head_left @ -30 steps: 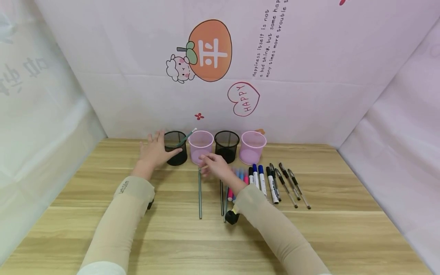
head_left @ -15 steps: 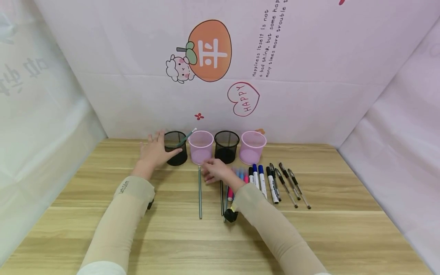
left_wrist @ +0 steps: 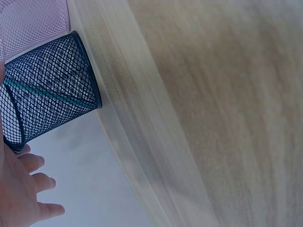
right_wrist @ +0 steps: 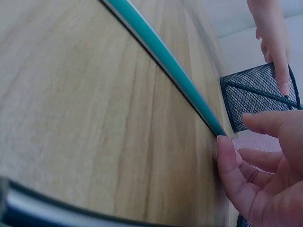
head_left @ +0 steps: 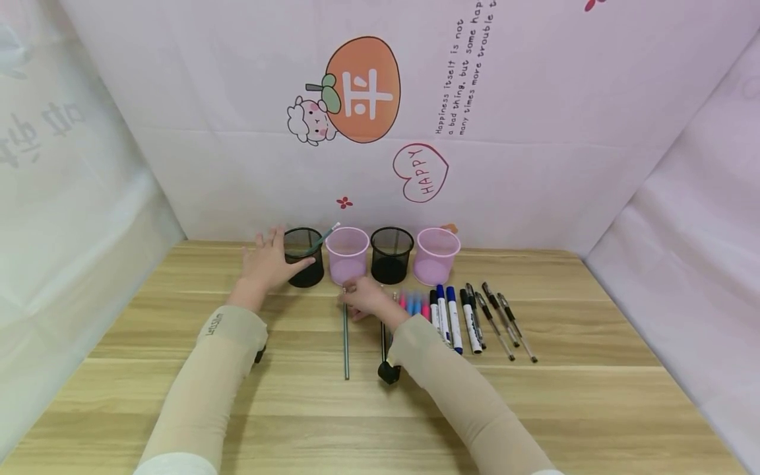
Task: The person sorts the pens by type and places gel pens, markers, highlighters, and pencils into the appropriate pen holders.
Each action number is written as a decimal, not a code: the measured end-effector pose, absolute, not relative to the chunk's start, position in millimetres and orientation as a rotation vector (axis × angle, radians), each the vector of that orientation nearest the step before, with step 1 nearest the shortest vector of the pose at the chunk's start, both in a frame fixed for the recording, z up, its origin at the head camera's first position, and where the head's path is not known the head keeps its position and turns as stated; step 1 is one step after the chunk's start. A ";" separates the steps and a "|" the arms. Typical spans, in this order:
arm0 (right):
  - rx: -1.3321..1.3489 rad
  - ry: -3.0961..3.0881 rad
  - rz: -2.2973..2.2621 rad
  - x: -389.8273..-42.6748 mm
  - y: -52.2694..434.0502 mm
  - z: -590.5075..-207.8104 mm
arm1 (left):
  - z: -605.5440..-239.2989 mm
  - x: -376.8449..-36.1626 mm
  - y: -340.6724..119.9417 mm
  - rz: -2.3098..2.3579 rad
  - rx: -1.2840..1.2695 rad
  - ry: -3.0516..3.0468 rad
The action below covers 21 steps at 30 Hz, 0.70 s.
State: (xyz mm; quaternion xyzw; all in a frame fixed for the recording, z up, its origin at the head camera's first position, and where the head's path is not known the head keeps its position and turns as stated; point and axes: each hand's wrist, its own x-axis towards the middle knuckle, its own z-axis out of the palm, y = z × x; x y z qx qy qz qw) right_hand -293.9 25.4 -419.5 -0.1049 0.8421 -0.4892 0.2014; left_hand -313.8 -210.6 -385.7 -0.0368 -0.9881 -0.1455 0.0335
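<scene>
The left hand (head_left: pixel 267 262) rests with straight fingers against the side of the black mesh cup (head_left: pixel 303 256), which already has one green pencil (head_left: pixel 322 236) inside; the right hand (head_left: pixel 365 298) reaches with curled fingers (right_wrist: pixel 227 158) to the far end of the green pencil on the table (head_left: pixel 346 336); the fingertip touches its tip, but a real grip is not seen yet; the step seems to be the picking up; the next move probably needs a pinch on this end, then a lift toward the steadied cup
</scene>
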 end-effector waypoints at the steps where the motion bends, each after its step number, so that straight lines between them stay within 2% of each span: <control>1: -0.303 2.368 -1.344 -292.8 24.8 -418.4 | -385.7 -313.6 -210.6 -0.446 -0.113 -3.041; 21: -0.378 2.437 -1.148 -290.5 21.6 -409.7 | -384.6 -313.6 -211.1 -0.437 -0.120 -3.040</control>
